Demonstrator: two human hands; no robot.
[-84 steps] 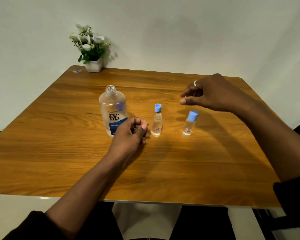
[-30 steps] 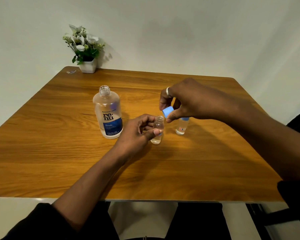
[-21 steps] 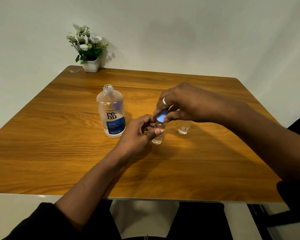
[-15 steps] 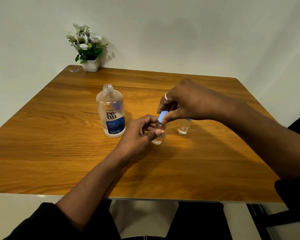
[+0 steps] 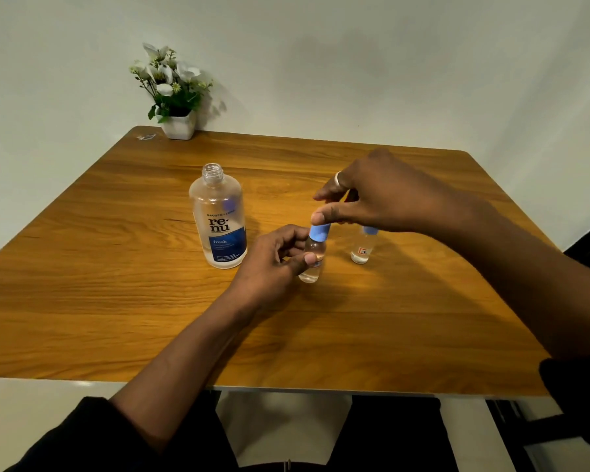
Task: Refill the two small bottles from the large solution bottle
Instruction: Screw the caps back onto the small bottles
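The large clear solution bottle (image 5: 219,219) with a blue label stands uncapped on the wooden table (image 5: 116,301). Right of it, my left hand (image 5: 273,260) pinches a small clear bottle (image 5: 313,260) that stands on the table. My right hand (image 5: 365,195) pinches the light blue cap (image 5: 320,232) sitting on that bottle's neck, thumb in front. A second small bottle (image 5: 362,248) with a blue cap stands further right, partly hidden behind my right hand.
A white pot of artificial flowers (image 5: 174,97) sits at the table's far left corner, with a small clear scrap (image 5: 146,136) beside it. A pale wall runs behind the table. The table's near edge lies close to my body.
My right hand picked the blue cap off the table, brought it over the small bottle and set it on the neck. My left hand closed on that bottle and keeps it steady.
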